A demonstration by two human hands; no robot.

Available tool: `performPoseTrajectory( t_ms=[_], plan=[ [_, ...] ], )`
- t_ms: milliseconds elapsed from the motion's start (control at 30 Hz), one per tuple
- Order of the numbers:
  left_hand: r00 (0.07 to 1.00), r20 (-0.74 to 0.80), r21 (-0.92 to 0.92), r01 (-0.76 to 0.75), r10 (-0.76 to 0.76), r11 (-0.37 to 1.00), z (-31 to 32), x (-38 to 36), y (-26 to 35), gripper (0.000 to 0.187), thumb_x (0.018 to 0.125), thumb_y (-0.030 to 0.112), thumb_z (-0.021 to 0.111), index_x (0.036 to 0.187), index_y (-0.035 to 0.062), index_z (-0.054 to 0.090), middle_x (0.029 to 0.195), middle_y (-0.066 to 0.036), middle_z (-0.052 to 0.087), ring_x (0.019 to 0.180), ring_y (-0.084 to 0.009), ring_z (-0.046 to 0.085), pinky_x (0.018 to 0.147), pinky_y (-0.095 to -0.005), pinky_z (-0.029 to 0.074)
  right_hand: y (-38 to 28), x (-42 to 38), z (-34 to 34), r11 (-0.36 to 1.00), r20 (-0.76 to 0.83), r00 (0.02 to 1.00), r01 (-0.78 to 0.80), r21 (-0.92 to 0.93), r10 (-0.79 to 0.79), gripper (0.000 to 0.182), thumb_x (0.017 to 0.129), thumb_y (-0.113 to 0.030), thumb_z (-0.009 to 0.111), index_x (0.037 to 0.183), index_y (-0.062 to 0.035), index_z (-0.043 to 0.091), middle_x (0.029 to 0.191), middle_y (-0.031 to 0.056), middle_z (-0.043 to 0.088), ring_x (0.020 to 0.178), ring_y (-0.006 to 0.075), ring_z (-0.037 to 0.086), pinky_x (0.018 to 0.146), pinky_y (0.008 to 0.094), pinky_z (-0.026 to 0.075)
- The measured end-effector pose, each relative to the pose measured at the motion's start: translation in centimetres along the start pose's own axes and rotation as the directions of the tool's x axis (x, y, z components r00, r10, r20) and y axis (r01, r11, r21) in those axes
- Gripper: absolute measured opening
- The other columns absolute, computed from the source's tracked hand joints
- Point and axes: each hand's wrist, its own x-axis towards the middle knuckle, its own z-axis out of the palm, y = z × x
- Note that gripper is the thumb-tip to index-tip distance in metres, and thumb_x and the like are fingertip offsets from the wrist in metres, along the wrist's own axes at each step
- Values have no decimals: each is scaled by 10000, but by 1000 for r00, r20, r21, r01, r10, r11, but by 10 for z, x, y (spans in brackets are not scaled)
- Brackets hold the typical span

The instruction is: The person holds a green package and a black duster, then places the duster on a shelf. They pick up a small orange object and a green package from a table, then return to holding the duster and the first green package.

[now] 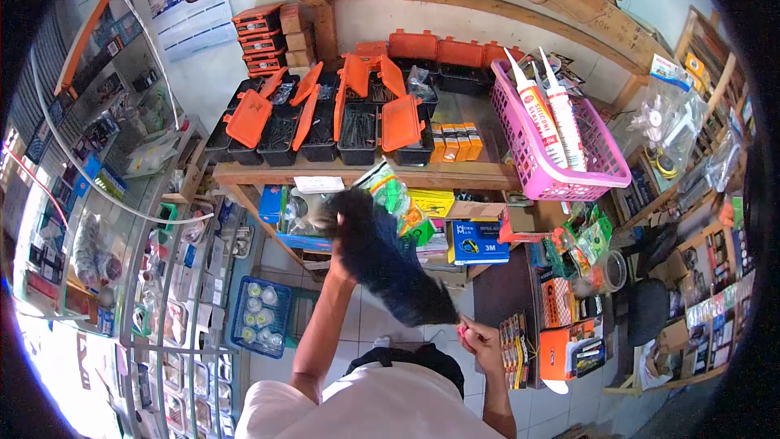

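My right hand is closed around the pink handle of a black feather duster, low and right of my body. The duster's dark, fluffy head slants up and to the left in front of me, blurred along its edges. My left hand is raised at the upper end of the feathers and touches them. Feathers and blur cover most of its fingers, so its grip cannot be made out. Just behind the duster hang green and orange plastic packets at the front of the wooden shelf.
Black boxes with orange lids line the shelf. A pink basket with silicone sealant tubes stands to their right. A blue crate sits low on the left, beside a glass display case. A blue 3M box lies below the shelf.
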Motion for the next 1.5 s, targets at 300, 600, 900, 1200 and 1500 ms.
performPoseTrajectory(
  t_ms=[300, 600, 900, 1200, 1500],
  plan=[
    [947, -317, 489, 119, 48, 864, 16, -4, 14, 511, 870, 209, 644, 1295, 34, 422, 1185, -70, 535, 1087, -185, 526, 874, -353, 476, -6, -2, 13, 997, -110, 994, -18, 78, 26, 366, 937, -176, 575, 1270, -24, 564, 757, -7, 571, 533, 27, 391, 461, 177, 294],
    [978, -190, 810, 108, 85, 576, 15, -6, 21, 430, 851, 123, 675, 1213, 0, 478, 1020, -37, 579, 933, -131, 536, 870, -304, 441, -2, 6, 5, 995, -97, 995, 38, 92, -29, 365, 936, -149, 567, 1281, -33, 556, 726, -25, 547, 528, 28, 382, 459, 187, 283],
    [993, -113, 830, 83, 22, 552, 16, 4, 23, 391, 784, 27, 710, 1149, 5, 571, 1129, -88, 622, 1003, -200, 604, 895, -341, 483, -26, 11, 8, 986, -107, 994, 12, 165, 6, 403, 949, -263, 558, 1271, -21, 561, 667, -31, 505, 511, 27, 364, 455, 187, 265],
    [814, 576, 604, -487, -76, -630, 25, 6, 63, 435, 614, 106, 645, 1048, 94, 665, 1142, -110, 626, 1105, -317, 573, 846, -481, 479, -25, -1, -17, 998, -90, 994, -61, 30, 64, 423, 919, -303, 594, 1257, -49, 578, 715, 16, 559, 502, 52, 390, 433, 210, 279],
    [739, 645, 479, -589, -194, -651, 31, 4, 73, 275, 670, 168, 620, 926, 137, 714, 1126, -26, 642, 1166, -271, 530, 1050, -544, 327, -25, 0, -30, 990, -17, 992, -123, 75, 124, 432, 927, -253, 596, 1281, -12, 545, 704, -1, 523, 538, 50, 382, 457, 202, 283]
  ],
)
